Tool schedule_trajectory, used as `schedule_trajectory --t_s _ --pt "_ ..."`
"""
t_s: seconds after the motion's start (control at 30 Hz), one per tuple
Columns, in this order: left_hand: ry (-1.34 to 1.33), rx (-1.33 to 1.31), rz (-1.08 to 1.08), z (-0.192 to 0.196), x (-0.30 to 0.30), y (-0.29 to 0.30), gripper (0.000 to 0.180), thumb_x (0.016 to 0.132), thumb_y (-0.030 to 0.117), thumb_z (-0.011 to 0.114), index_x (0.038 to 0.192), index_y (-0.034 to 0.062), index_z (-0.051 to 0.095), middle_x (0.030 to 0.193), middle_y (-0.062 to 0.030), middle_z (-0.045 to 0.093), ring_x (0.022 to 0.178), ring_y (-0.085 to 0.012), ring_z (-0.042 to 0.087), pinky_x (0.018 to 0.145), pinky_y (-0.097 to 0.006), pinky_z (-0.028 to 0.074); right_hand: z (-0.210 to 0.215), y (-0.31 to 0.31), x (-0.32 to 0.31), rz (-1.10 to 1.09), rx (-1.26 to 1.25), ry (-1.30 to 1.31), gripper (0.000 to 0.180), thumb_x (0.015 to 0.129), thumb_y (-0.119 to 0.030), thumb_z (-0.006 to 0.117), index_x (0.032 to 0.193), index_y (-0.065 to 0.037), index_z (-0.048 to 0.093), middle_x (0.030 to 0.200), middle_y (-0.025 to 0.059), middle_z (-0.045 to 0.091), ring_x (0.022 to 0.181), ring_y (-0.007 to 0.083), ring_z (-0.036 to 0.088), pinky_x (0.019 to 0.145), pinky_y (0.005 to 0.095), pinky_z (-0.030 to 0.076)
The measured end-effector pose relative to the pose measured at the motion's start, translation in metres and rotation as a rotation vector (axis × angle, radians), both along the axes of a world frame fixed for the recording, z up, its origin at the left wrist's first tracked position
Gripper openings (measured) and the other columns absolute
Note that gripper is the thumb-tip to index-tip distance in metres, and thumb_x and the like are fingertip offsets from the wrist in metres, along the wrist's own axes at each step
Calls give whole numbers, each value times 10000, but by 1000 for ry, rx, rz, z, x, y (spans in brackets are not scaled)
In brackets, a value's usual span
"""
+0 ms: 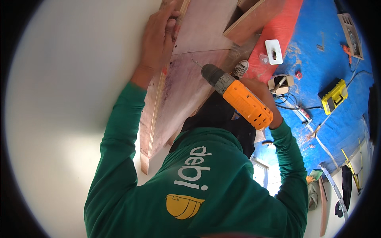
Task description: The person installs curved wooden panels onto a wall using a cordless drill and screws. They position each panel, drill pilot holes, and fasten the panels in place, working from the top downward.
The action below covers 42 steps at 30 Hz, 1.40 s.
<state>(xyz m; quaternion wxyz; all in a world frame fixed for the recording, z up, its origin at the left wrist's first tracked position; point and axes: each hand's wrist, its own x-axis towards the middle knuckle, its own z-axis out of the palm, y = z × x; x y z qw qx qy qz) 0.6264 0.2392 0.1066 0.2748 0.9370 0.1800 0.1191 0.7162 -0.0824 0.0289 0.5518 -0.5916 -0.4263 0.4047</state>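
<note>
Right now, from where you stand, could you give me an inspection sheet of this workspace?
Surface: wooden panel, darkly stained in places.
Job's things: orange drill, its bit over the panel; contact unclear.
Clutter: cardboard box and yellow-and-black case on the blue floor sheet; white tray on the red sheet.
Grip: left hand at the panel's edge; right hand holding the drill.
Cables: black cable loose near the box.
Surroundings: white wall at left.

A pale, softly lit wall [63, 87] stands beside blue floor covering [317, 23] and a red strip [285, 25], apparently sheeting.
</note>
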Motion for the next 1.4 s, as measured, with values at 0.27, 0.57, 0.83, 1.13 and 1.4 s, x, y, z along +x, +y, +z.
schedule_trajectory --t_s 0.27,0.57,0.83,1.13,1.4 --pt "-112 41 125 41 -31 -36 342 1168 186 493 1472 43 554 1158 -62 685 882 -146 596 801 -318 558 -2 -2 -76 -278 45 -93 227 938 -170 795 1137 -76 740 972 105 745 893 343 710 762 444 546" --pt "-301 -1601 565 -8 -90 -135 481 1109 456 613 1324 26 620 1210 -121 663 1255 -246 635 1101 -431 516 -22 17 -74 -258 217 -157 220 965 -163 807 1156 -78 739 943 53 751 797 203 716 706 364 566" --pt "-383 -1691 600 -10 -64 -136 257 1105 322 650 1115 65 651 1078 -97 709 1069 -228 713 984 -392 586 -17 22 -92 -136 -192 457 274 974 -151 792 1224 -80 707 911 19 723 775 108 694 673 293 557" --pt "-342 -1655 594 -4 -62 -127 252 1110 310 637 1096 58 643 1079 -111 722 1050 -223 714 978 -383 582 -17 39 -100 -201 -71 795 308 964 -102 776 1257 -50 697 985 24 729 824 122 704 756 299 600" --pt "-354 -1619 571 -5 -59 -126 308 1113 327 630 1063 23 633 1057 -119 708 994 -202 704 922 -387 607 1 42 -106 -255 -40 874 251 1009 -75 682 1243 12 658 878 64 684 797 184 686 761 351 581"
